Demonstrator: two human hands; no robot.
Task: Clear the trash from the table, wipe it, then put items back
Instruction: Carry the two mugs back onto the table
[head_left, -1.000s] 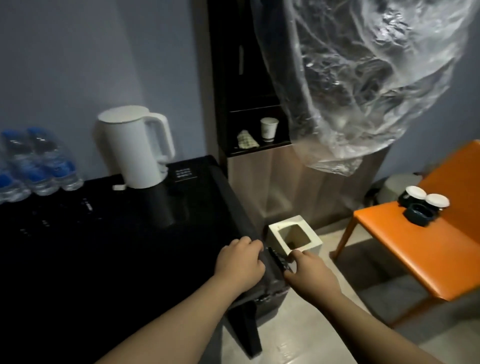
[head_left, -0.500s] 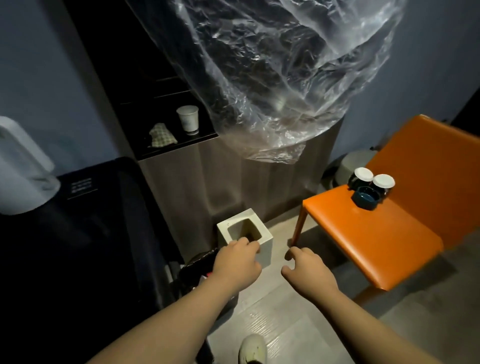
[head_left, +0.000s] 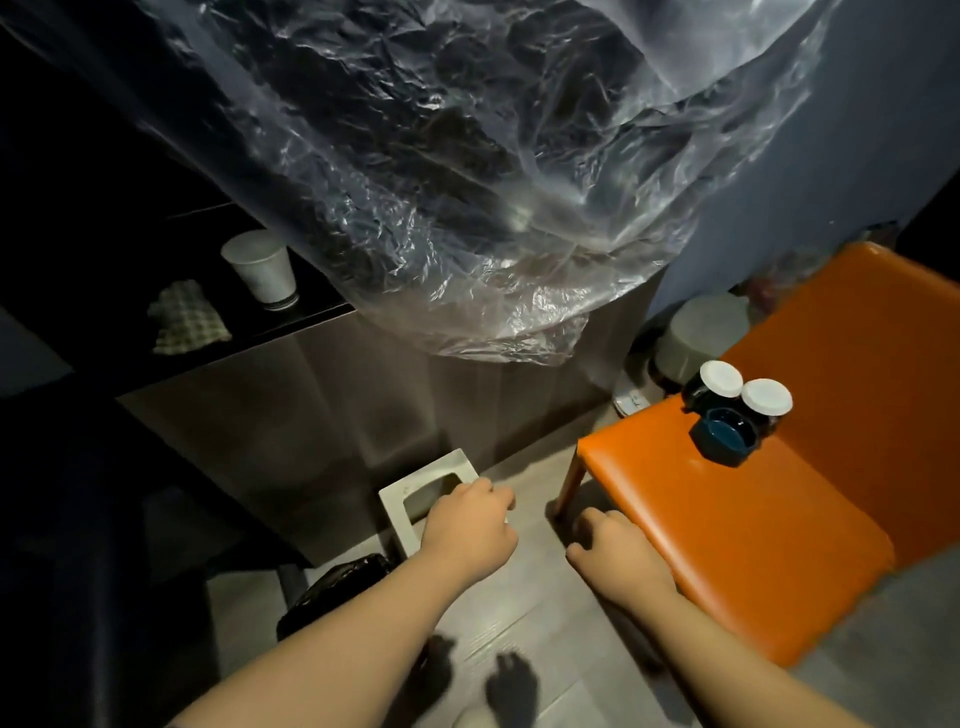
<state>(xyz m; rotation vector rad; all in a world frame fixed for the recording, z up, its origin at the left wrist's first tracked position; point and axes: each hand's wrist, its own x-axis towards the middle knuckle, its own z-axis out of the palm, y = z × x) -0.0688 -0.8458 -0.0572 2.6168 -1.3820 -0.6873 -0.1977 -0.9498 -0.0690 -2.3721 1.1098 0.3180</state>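
Note:
A white square box (head_left: 402, 499) with an open top stands on the floor by the cabinet. My left hand (head_left: 467, 530) hovers at its right rim with the fingers curled; whether it grips the rim or holds something is hidden. My right hand (head_left: 618, 551) hangs loosely curled and empty beside the front left corner of the orange chair (head_left: 727, 530). The black table (head_left: 78, 545) fills the dark left side. Under its edge sits a bin lined with a black bag (head_left: 337, 587).
A big clear plastic bag (head_left: 467, 182) hangs across the top of the view. On the chair stand two white-lidded black cups (head_left: 743, 387) and a dark blue ashtray (head_left: 724, 434). A shelf holds a paper cup (head_left: 262, 273) and a checked cloth (head_left: 184, 319). A grey bin (head_left: 701, 332) stands behind the chair.
The view has swung right, away from the table with the kettle. Both hands left the table's edge; the left now reaches the white box, the right is near the chair.

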